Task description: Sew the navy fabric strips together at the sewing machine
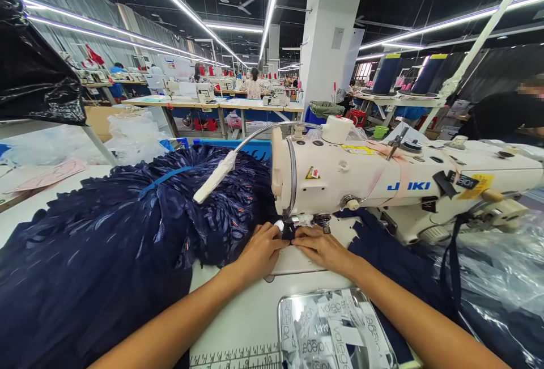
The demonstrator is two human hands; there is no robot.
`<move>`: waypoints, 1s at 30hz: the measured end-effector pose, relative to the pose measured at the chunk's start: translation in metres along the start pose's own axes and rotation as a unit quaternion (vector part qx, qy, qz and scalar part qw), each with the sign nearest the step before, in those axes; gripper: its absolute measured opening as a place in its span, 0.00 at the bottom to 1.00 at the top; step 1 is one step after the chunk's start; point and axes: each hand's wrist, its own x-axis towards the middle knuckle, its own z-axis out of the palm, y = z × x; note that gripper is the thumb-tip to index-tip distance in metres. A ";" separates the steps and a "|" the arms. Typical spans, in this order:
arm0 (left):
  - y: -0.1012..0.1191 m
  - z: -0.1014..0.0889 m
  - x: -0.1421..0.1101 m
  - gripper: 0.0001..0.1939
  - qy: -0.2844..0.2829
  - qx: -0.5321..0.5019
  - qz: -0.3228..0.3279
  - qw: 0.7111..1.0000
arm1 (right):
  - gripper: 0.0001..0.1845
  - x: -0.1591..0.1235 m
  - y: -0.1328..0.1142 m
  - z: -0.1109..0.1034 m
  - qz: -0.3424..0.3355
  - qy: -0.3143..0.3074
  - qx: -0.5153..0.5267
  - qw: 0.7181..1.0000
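Observation:
Under the head of a white sewing machine (340, 176), a small piece of navy fabric (288, 233) lies at the presser foot (293, 221). My left hand (264, 247) is closed on its left side, thumb and fingertips together at the cloth. From the right, my right hand (321, 247) pinches the same fabric close to the needle, its fingertips nearly meeting the left ones. The needle itself is hidden. To the left, a large heap of navy lace-like garments (170, 204) reaches up to my left hand. More navy cloth (386, 255) lies behind my right wrist.
A metal tray (281, 323) of printed labels (331, 329) sits in front of the machine, beside a printed ruler (238, 357). A bendable lamp (216, 176) arches over the heap. Clear plastic (501, 255) lies right; thread cones (386, 74) stand behind. A person (505, 108) is at far right.

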 end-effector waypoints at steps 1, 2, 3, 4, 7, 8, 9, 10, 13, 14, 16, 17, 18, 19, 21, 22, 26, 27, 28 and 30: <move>-0.001 -0.001 0.001 0.19 -0.003 0.000 0.003 1.000 | 0.12 0.000 0.000 -0.001 -0.005 -0.009 -0.011 1.000; -0.001 -0.002 0.001 0.19 -0.007 0.000 0.006 1.000 | 0.13 -0.001 0.000 -0.002 -0.009 -0.017 -0.025 1.000; -0.001 -0.002 0.001 0.19 -0.009 0.002 0.010 1.000 | 0.13 -0.001 -0.001 -0.002 -0.016 -0.022 -0.040 0.999; 0.000 -0.003 0.000 0.20 -0.010 0.007 0.016 1.000 | 0.13 -0.001 -0.001 -0.003 -0.024 -0.025 -0.056 0.998; 0.004 -0.004 -0.004 0.20 -0.017 0.027 0.036 0.999 | 0.14 0.000 -0.004 -0.005 -0.042 -0.023 -0.093 0.995; 0.006 -0.004 -0.005 0.20 -0.022 0.036 0.039 0.998 | 0.14 0.000 -0.006 -0.006 -0.045 -0.023 -0.100 0.994; 0.008 -0.005 -0.007 0.20 -0.028 0.045 0.038 0.998 | 0.14 0.001 -0.007 -0.007 -0.046 -0.023 -0.104 0.993; 0.009 -0.005 -0.009 0.20 -0.033 0.053 0.035 0.997 | 0.13 0.001 -0.009 -0.007 -0.046 -0.024 -0.107 0.993; 0.007 -0.004 -0.013 0.25 -0.050 0.071 0.030 0.996 | 0.13 0.001 -0.012 -0.006 -0.042 -0.019 -0.113 0.993; 0.006 -0.004 -0.013 0.27 -0.056 0.074 0.032 0.995 | 0.13 0.001 -0.013 -0.005 -0.041 -0.016 -0.115 0.992; 0.002 -0.005 -0.014 0.27 -0.064 0.079 0.037 0.994 | 0.12 0.001 -0.014 -0.003 -0.039 -0.012 -0.119 0.992; 0.000 -0.005 -0.013 0.27 -0.063 0.080 0.040 0.994 | 0.12 0.001 -0.014 -0.003 -0.038 -0.011 -0.121 0.992; -0.001 -0.005 -0.013 0.26 -0.060 0.078 0.041 0.994 | 0.12 0.002 -0.014 -0.003 -0.038 -0.011 -0.125 0.991; -0.002 -0.006 -0.012 0.25 -0.055 0.075 0.043 0.995 | 0.12 0.002 -0.014 -0.002 -0.038 -0.011 -0.128 0.991; -0.003 -0.007 -0.011 0.23 -0.048 0.064 0.044 0.996 | 0.12 0.003 -0.014 -0.003 -0.039 -0.014 -0.135 0.990; -0.004 -0.007 -0.010 0.23 -0.046 0.058 0.042 0.996 | 0.12 0.003 -0.014 -0.003 -0.038 -0.016 -0.138 0.990; -0.005 -0.008 -0.007 0.25 -0.051 0.047 0.035 0.997 | 0.12 0.005 -0.015 -0.003 -0.036 -0.007 -0.151 0.988; -0.005 -0.008 -0.007 0.25 -0.053 0.046 0.033 0.997 | 0.12 0.005 -0.015 -0.003 -0.035 -0.003 -0.153 0.988; -0.005 -0.008 -0.007 0.26 -0.055 0.045 0.032 0.997 | 0.12 0.005 -0.016 -0.003 -0.034 0.000 -0.154 0.988; -0.005 -0.009 -0.007 0.26 -0.059 0.042 0.032 0.997 | 0.12 0.006 -0.017 -0.003 -0.031 0.001 -0.154 0.988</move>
